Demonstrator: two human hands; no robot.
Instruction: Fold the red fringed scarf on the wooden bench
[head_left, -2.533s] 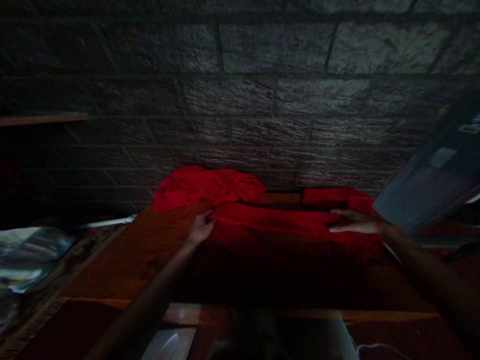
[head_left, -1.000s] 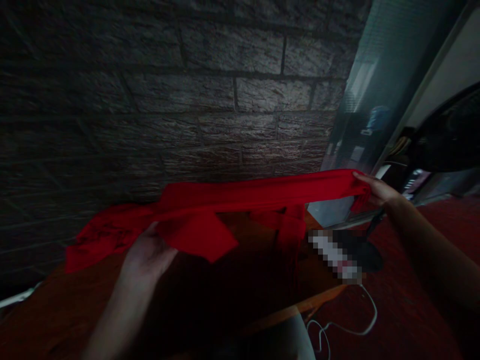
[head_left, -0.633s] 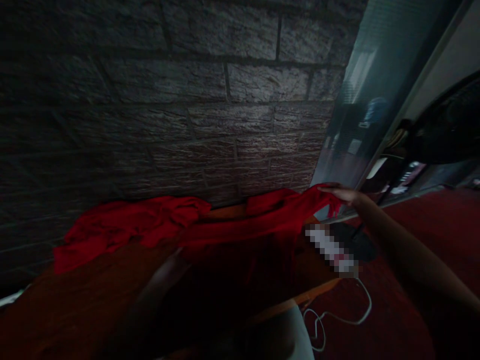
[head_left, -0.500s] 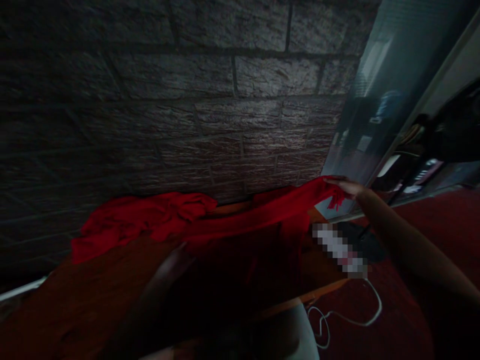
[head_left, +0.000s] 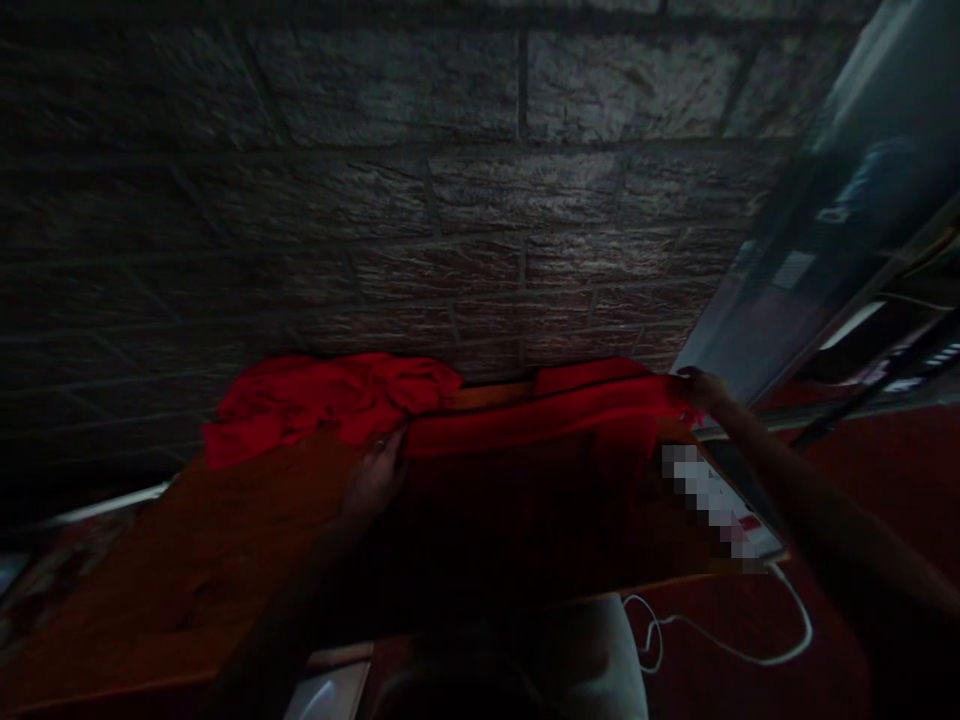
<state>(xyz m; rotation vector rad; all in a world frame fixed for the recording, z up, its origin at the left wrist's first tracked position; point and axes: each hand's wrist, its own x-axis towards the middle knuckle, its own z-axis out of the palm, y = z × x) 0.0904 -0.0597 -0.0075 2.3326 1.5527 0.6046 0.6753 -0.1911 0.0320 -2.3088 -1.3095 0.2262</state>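
"What's lying on the desk (head_left: pixel 150 590)?"
"Crumpled red cloth (head_left: pixel 330 395) is resting far left; a long red strip (head_left: pixel 517 425) is stretching right of it."
"And the hands?"
"Left hand (head_left: pixel 379 470) and right hand (head_left: pixel 701 385), fingers closed, are gripping its ends."

A wall (head_left: pixel 465 190) of blocks rises beyond the left hand (head_left: pixel 375 475) and the right hand (head_left: pixel 703 388); a wooden table (head_left: pixel 172 580) spreads beneath them. Nearer the body than the right hand lies a pale strip (head_left: pixel 709 490), pixelated, and a white cable (head_left: pixel 807 625) loops below it. Right of that hand are a greyish panel (head_left: pixel 795 230) and red floor (head_left: pixel 907 460). Well left of the left hand is a white bar (head_left: pixel 120 502).
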